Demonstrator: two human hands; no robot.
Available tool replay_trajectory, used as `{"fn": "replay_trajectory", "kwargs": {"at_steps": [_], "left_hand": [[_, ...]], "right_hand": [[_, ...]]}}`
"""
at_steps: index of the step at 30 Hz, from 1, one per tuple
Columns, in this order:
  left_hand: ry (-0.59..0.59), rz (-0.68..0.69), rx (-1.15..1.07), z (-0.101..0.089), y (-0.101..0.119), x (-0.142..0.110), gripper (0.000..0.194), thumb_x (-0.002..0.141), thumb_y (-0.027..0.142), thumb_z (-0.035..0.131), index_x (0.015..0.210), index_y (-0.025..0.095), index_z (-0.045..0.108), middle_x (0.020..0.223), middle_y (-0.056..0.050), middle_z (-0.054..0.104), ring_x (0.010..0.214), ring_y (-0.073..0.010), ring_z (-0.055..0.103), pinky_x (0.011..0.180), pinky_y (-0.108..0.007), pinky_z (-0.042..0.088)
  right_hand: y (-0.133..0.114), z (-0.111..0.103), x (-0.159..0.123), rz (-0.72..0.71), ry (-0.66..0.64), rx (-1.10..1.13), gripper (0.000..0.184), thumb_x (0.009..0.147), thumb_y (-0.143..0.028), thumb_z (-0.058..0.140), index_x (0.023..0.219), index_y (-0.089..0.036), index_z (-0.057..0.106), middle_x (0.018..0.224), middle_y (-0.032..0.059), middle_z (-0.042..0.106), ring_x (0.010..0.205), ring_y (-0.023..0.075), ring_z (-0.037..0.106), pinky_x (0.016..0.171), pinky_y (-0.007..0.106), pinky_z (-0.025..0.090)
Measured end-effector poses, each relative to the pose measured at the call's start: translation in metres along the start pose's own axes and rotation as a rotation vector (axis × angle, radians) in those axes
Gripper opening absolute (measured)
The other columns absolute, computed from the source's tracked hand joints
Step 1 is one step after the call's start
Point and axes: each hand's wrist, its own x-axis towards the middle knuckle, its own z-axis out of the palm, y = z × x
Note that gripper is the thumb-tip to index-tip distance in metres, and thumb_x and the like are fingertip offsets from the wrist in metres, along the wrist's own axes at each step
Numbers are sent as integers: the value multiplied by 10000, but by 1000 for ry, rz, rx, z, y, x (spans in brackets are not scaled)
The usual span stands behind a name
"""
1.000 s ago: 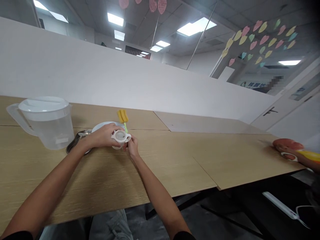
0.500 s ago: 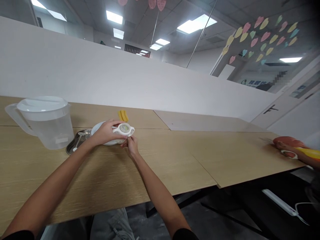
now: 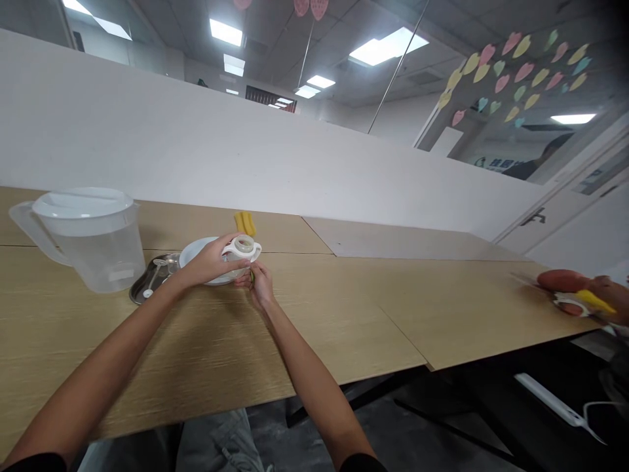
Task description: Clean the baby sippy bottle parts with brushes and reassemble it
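Observation:
My left hand (image 3: 212, 259) is wrapped around a clear baby bottle (image 3: 244, 245) with a white two-handled ring, holding it tilted with its open mouth facing up toward me. Just below the handle ring, my right hand (image 3: 259, 283) is closed at the side of the bottle, with a small green thing (image 3: 252, 276) showing between the fingers; its kind I cannot make out. Behind the left hand a white bowl (image 3: 189, 251) is partly hidden. To its left lies a steel kidney-shaped tray (image 3: 140, 290) with small white and clear parts in it.
A lidded clear water pitcher (image 3: 105, 255) stands at the left of the wooden table (image 3: 334, 314). Yellow sponge pieces (image 3: 245, 223) lie behind the bottle near the wall. At the far right, another person's hand (image 3: 609, 288) is beside a reddish-orange bowl (image 3: 563, 280) and a yellow cloth-like thing (image 3: 595, 301).
The bottle has tipped slightly and its mouth now shows more openly. My right fingers have shifted a little, and the green thing shows more. The other person's hand at the right has moved.

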Motion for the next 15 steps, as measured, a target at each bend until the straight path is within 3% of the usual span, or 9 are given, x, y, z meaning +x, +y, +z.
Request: {"fn": "replay_trajectory", "kwargs": {"at_steps": [6,15], "left_hand": [[124,-47,68,1,-1,1,647,691,583,702,1184,168,639,1175,-80,686,1051,-275,618,915,-347,464],[166,-132,64,-1,-4,1,678,666,631,699,1135,142,692,1022,-74,733,809,-226,651,743,-300,505]], "right_hand": [[-2,2,-1,-22,6,-8,299,764,-464,651,789,-189,536,476,-36,599,376,140,562,405,233,464],[-2,2,-2,-40,33,-55,377,715,-537,685,787,-192,552,490,-45,592,380,123,541,404,235,441]]}}
